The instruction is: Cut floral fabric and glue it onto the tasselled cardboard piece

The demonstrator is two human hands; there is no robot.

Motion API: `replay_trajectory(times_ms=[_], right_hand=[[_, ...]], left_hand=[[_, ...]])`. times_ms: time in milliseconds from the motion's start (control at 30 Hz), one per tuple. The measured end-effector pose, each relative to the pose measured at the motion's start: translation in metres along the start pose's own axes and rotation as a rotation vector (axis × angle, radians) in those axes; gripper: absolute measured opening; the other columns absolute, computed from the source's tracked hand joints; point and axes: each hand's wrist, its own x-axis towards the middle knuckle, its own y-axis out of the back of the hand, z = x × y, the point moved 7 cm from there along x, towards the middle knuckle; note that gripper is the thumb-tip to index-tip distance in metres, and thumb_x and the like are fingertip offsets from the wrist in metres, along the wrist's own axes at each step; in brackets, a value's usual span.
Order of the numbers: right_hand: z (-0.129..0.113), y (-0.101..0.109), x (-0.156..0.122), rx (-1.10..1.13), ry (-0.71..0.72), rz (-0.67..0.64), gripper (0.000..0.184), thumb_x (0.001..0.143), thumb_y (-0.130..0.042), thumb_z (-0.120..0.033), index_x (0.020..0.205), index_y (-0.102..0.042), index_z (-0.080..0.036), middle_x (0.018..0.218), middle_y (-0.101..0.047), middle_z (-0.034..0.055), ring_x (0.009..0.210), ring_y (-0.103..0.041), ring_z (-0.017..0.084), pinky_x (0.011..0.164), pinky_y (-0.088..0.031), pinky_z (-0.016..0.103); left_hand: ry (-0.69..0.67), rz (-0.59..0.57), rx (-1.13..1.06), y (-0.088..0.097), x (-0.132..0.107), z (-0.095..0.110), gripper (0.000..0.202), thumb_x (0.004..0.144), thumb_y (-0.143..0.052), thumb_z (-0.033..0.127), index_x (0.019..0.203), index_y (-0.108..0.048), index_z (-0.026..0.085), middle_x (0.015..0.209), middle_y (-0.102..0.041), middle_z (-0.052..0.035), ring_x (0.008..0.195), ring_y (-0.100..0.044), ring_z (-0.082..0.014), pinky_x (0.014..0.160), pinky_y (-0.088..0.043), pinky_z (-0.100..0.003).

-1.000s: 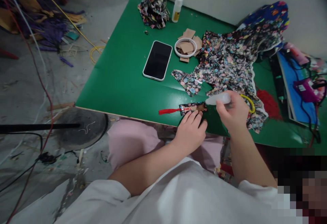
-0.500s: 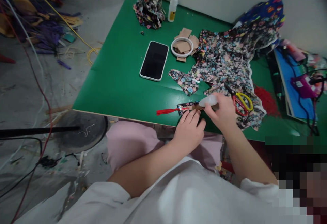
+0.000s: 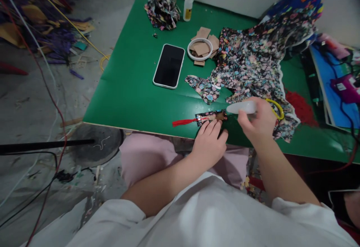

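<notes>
A small floral-covered piece [image 3: 210,117] with a red tassel [image 3: 184,122] lies near the front edge of the green table [image 3: 135,89]. My left hand [image 3: 210,142] rests with its fingers flat on the piece's near side, holding it down. My right hand [image 3: 257,122] is closed around a translucent glue bottle [image 3: 241,107], whose nozzle points left and touches the piece's right end. Yellow-handled scissors [image 3: 276,108] lie on the floral fabric [image 3: 250,63] just behind my right hand, mostly hidden by it.
A black phone [image 3: 169,66] lies mid-table. Cardboard pieces [image 3: 204,41] and a white ring [image 3: 200,49] sit behind it. A second glue bottle [image 3: 188,3] and a floral bundle [image 3: 163,9] stand at the back. Wires and scraps litter the floor [image 3: 47,70] to the left.
My right hand with the glue bottle moved in toward the piece's end, then drew slightly back to the right. The left hand stayed pressed on the piece.
</notes>
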Motion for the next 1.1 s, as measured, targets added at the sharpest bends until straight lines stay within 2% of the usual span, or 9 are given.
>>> replay_trajectory(times_ms=[133, 300, 500, 567, 700, 800, 933, 1000, 1100], right_hand=[[0.000, -0.005, -0.001, 0.074, 0.017, -0.083, 0.027, 0.077, -0.049, -0.037, 0.097, -0.053, -0.018, 0.084, -0.063, 0.0106, 0.078, -0.058, 0.026, 0.070, -0.044, 0.040], [0.021, 0.009, 0.001, 0.131, -0.173, -0.006, 0.032, 0.080, -0.046, -0.042, 0.102, -0.052, -0.020, 0.087, -0.062, 0.0103, 0.081, -0.058, 0.026, 0.065, -0.045, 0.039], [0.024, 0.022, 0.004, 0.153, -0.186, 0.067, 0.036, 0.081, -0.045, -0.042, 0.108, -0.051, -0.020, 0.094, -0.061, 0.0102, 0.082, -0.058, 0.025, 0.064, -0.045, 0.037], [0.016, 0.016, 0.003, 0.120, -0.135, 0.065, 0.034, 0.080, -0.046, -0.040, 0.106, -0.052, -0.019, 0.093, -0.062, 0.0109, 0.082, -0.058, 0.025, 0.066, -0.045, 0.038], [-0.004, -0.009, 0.005, 0.078, 0.053, -0.059, 0.027, 0.079, -0.047, -0.035, 0.096, -0.054, -0.016, 0.082, -0.063, 0.0106, 0.076, -0.058, 0.024, 0.071, -0.044, 0.039], [0.006, -0.009, 0.007, 0.118, -0.016, -0.074, 0.027, 0.079, -0.047, -0.038, 0.097, -0.053, -0.018, 0.079, -0.062, 0.0086, 0.071, -0.057, 0.023, 0.067, -0.044, 0.038], [0.026, 0.006, 0.008, 0.213, -0.215, 0.019, 0.033, 0.084, -0.040, -0.043, 0.109, -0.048, -0.022, 0.083, -0.062, 0.0076, 0.066, -0.056, 0.021, 0.060, -0.043, 0.036], [0.022, 0.005, 0.007, 0.195, -0.214, 0.009, 0.033, 0.084, -0.040, -0.043, 0.109, -0.048, -0.022, 0.086, -0.062, 0.0090, 0.070, -0.057, 0.022, 0.062, -0.044, 0.037], [0.006, -0.008, 0.007, 0.122, -0.102, -0.094, 0.033, 0.081, -0.044, -0.039, 0.105, -0.052, -0.018, 0.088, -0.062, 0.0128, 0.079, -0.058, 0.027, 0.069, -0.044, 0.041]], left_hand=[[-0.003, -0.014, -0.003, 0.000, 0.000, 0.000, 0.029, 0.082, -0.047, 0.022, 0.106, -0.060, 0.015, 0.123, -0.055, -0.0130, 0.120, -0.046, -0.0254, 0.104, -0.034, -0.041], [-0.001, -0.019, -0.004, 0.001, 0.000, 0.000, 0.029, 0.082, -0.047, 0.021, 0.107, -0.060, 0.016, 0.124, -0.055, -0.0125, 0.120, -0.047, -0.0250, 0.104, -0.035, -0.042], [-0.017, -0.030, 0.011, 0.000, 0.000, 0.000, 0.030, 0.082, -0.047, 0.022, 0.109, -0.060, 0.016, 0.125, -0.054, -0.0127, 0.120, -0.046, -0.0247, 0.103, -0.035, -0.041], [-0.024, -0.034, 0.017, 0.000, 0.000, 0.000, 0.031, 0.082, -0.048, 0.022, 0.110, -0.059, 0.016, 0.126, -0.053, -0.0127, 0.120, -0.045, -0.0250, 0.103, -0.035, -0.041], [-0.026, -0.044, 0.016, -0.002, 0.000, 0.000, 0.032, 0.081, -0.049, 0.022, 0.110, -0.058, 0.014, 0.126, -0.052, -0.0136, 0.120, -0.044, -0.0256, 0.104, -0.033, -0.041], [-0.022, -0.043, 0.004, -0.002, 0.000, 0.000, 0.031, 0.081, -0.049, 0.023, 0.110, -0.058, 0.014, 0.125, -0.052, -0.0138, 0.120, -0.045, -0.0256, 0.104, -0.034, -0.042], [-0.024, -0.045, -0.003, -0.001, -0.001, 0.000, 0.030, 0.082, -0.049, 0.023, 0.109, -0.058, 0.015, 0.125, -0.053, -0.0136, 0.120, -0.045, -0.0257, 0.103, -0.035, -0.042], [-0.028, -0.056, -0.004, -0.001, -0.001, 0.000, 0.031, 0.082, -0.048, 0.023, 0.110, -0.058, 0.015, 0.125, -0.052, -0.0137, 0.121, -0.044, -0.0259, 0.103, -0.034, -0.042], [-0.028, -0.079, -0.005, -0.002, -0.001, 0.000, 0.032, 0.083, -0.047, 0.023, 0.112, -0.056, 0.015, 0.127, -0.051, -0.0144, 0.122, -0.043, -0.0262, 0.103, -0.034, -0.043]])
